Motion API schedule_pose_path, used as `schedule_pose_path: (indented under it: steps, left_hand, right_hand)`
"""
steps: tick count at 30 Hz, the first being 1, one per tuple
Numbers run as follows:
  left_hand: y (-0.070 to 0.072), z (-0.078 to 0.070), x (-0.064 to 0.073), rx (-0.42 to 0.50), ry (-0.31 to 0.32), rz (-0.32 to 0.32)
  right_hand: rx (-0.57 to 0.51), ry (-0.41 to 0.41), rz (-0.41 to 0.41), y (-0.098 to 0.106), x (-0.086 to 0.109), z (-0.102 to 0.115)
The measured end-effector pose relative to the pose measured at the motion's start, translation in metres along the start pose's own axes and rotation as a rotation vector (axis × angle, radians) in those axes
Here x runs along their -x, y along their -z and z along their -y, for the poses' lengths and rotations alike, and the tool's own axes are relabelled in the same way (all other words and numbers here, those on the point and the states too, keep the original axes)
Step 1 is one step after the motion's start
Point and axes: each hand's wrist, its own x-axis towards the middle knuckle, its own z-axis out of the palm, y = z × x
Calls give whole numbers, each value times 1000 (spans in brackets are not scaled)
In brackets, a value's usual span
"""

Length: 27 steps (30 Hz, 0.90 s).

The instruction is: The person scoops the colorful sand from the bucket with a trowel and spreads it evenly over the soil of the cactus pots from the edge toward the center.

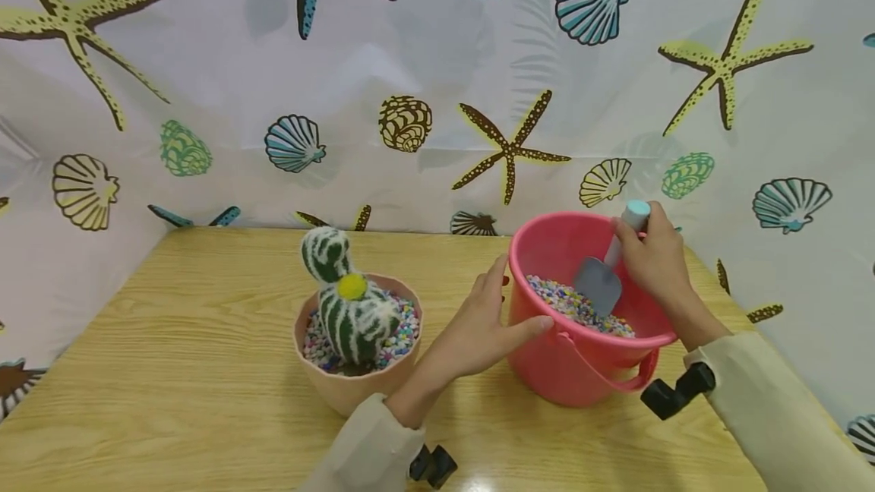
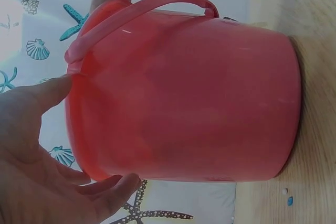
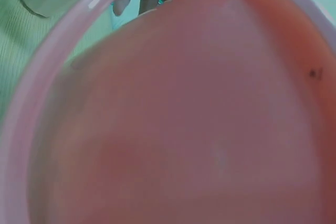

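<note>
A pink plastic bucket (image 1: 567, 370) stands upright at the right of the table, with small multicoloured pebbles (image 1: 560, 299) inside. My right hand (image 1: 652, 260) grips the handle of a small grey shovel (image 1: 599, 285) with a light blue end. The blade points down into the bucket, its tip at the pebbles. With fingers and thumb spread wide, my left hand (image 1: 472, 336) touches the near left of the bucket's rim. In the left wrist view, the thumb and fingertips of the left hand (image 2: 47, 150) meet the bucket (image 2: 184, 98) near its rim. The right wrist view shows mostly pink bucket wall (image 3: 184, 108).
Left of the bucket, a pale peach pot (image 1: 342, 386) holds a knitted green-and-white cactus (image 1: 358, 321) with a yellow pompom, set in coloured pebbles. The bucket's handle (image 1: 642, 370) hangs at its front. Behind the wooden table (image 1: 184, 355) hangs a sea-shell patterned cloth (image 1: 410, 44).
</note>
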Motion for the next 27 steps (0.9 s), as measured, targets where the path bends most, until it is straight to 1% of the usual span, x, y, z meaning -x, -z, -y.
schedule_pose_path:
  steps: [5,12,14,20,27]
  left_hand:
    - [-2,-2,-1,-10,14,-22]
    - [-4,-2,0,-2,38,-31]
    - [-4,-2,0,0,39,-33]
    - [-5,-1,0,-2,20,-32]
    - [-5,-2,0,0,17,-28]
  right_hand:
    - [-41,6,-6,1,0,2]
    - [-223,7,-10,0,-3,1]
    - [-279,4,1,0,-2,1]
    - [-504,-32,75,2,-2,-2]
    - [-653,-52,127,5,-3,-4]
